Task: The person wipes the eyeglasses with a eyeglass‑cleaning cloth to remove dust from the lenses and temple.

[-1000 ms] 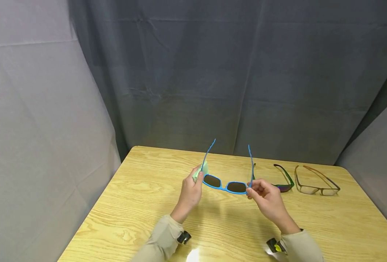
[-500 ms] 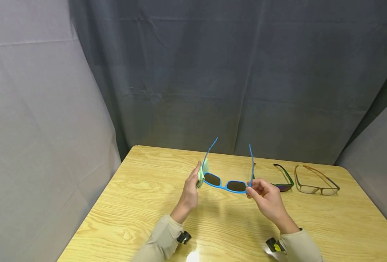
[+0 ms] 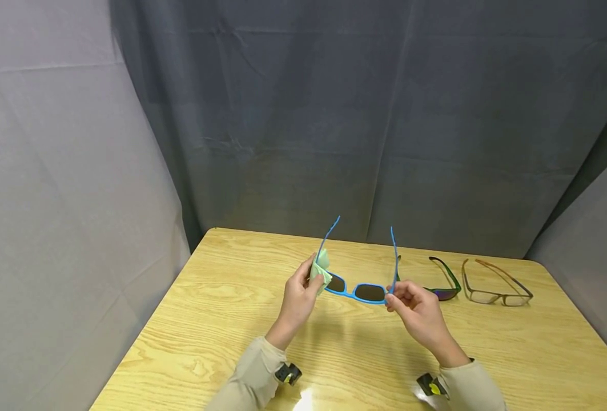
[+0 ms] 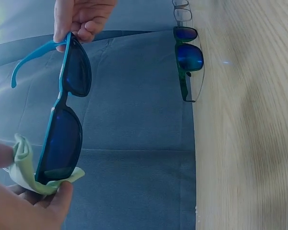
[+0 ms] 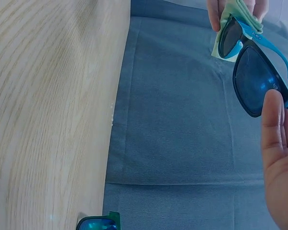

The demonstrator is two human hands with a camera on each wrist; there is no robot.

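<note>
Blue-framed sunglasses [image 3: 370, 293] with dark lenses are held up above the table, both temples unfolded and pointing away. My right hand [image 3: 420, 315] pinches them at the right hinge corner between thumb and fingers. At the other end my left hand [image 3: 297, 299] grips a pale green cloth [image 3: 321, 274], folded round the left corner of the frame. In the left wrist view the cloth [image 4: 25, 170] wraps the outer edge of the near lens, with fingers on one side and the thumb on the other. Part of the left lens is hidden by the cloth.
Green-framed sunglasses [image 3: 446, 294] lie on the wooden table [image 3: 205, 308] behind my right hand, partly hidden by it. Right of them are brown-framed eyeglasses [image 3: 503, 298] with clear lenses. A dark grey curtain [image 3: 293, 125] hangs behind the table, with lighter cloth walls at both sides.
My left hand opened away from the frame's corner with the cloth, then closed again, folding the cloth over the left lens edge. The right hand and sunglasses have stayed almost in place.
</note>
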